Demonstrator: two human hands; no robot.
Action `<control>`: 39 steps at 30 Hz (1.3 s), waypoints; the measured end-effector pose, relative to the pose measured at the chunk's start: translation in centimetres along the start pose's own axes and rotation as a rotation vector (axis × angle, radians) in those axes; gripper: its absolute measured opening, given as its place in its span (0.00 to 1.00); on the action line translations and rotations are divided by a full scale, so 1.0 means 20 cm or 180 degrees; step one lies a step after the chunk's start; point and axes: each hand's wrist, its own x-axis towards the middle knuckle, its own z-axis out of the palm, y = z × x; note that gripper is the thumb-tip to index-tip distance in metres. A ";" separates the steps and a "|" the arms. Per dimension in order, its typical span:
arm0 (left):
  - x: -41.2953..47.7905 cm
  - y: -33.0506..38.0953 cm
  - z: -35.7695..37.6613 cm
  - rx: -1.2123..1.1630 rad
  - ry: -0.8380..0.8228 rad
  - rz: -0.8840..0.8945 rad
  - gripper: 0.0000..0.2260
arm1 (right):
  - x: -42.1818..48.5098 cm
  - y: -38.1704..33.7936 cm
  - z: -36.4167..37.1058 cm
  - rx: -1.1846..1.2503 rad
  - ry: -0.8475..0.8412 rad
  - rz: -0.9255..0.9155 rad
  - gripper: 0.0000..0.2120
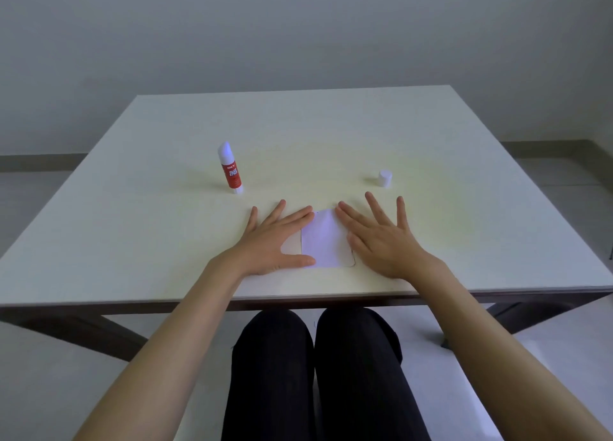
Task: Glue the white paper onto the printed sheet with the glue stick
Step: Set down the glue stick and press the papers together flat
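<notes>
On the table (166,182), near its front edge, both hands lay flat, fingers spread: left hand (275,241), right hand (381,241), flanking the white paper (323,238) atop the printed sheet (292,246). Paper judged thin, limp; press flat, lift by edges. Glue stick (230,168) stood uncapped, cap (384,178) apart.

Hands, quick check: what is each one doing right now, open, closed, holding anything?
Left hand: open, flat, pressing the white paper, gripping nothing.
Right hand: open, flat beside the paper, gripping nothing.

Dim, even, cool-toned light; faint soft shadows left of the glue stick (230,168); wide-angle bowing toward edges; slightly soft focus.
</notes>
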 end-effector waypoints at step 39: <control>0.02 -0.03 0.03 0.0127 0.0144 0.0086 0.40 | 0.05 -0.07 -0.01 -0.0134 -0.0092 0.0061 0.26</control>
